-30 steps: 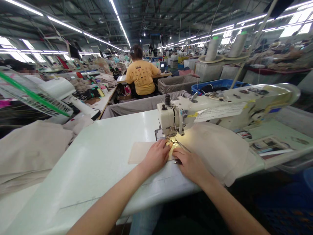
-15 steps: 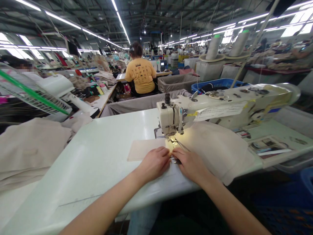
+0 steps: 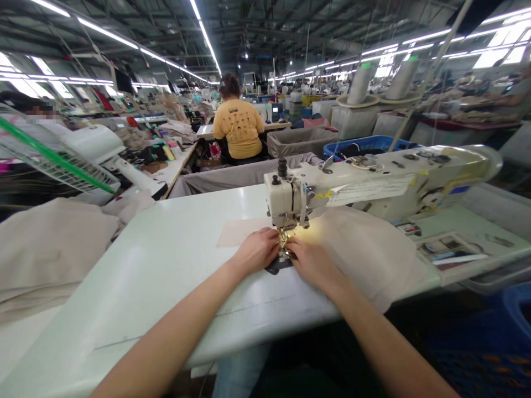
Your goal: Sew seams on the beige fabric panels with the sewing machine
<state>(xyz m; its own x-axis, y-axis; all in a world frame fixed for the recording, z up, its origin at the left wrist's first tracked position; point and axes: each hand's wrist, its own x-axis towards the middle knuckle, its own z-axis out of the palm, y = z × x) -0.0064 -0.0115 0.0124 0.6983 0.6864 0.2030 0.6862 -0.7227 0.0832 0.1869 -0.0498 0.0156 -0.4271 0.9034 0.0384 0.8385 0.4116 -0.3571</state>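
Pale beige fabric [image 3: 365, 254] lies under the head of a white sewing machine [image 3: 286, 193], spreading to the right, with a flat light piece [image 3: 234, 232] on the left side. My left hand [image 3: 259, 249] is closed at the fabric's edge, just left of the lit needle area. Close on the right side of the needle, my right hand [image 3: 309, 260] has its fingers bent together on the fabric. Both sets of fingertips are partly hidden near the presser foot. A dark metal plate shows on the table between and below the hands.
Beige cloth [image 3: 50, 249] is heaped at the left, near a white fan [image 3: 95, 146]. A tray [image 3: 452, 251] of small tools sits at the right. Beyond the table are a grey fabric-lined bin [image 3: 232, 177], a blue basket [image 3: 373, 145] and a person in a yellow shirt [image 3: 238, 130].
Both hands have moved forward to the needle area. The flat fabric piece on the left has shifted away from me, and more of the dark plate shows.
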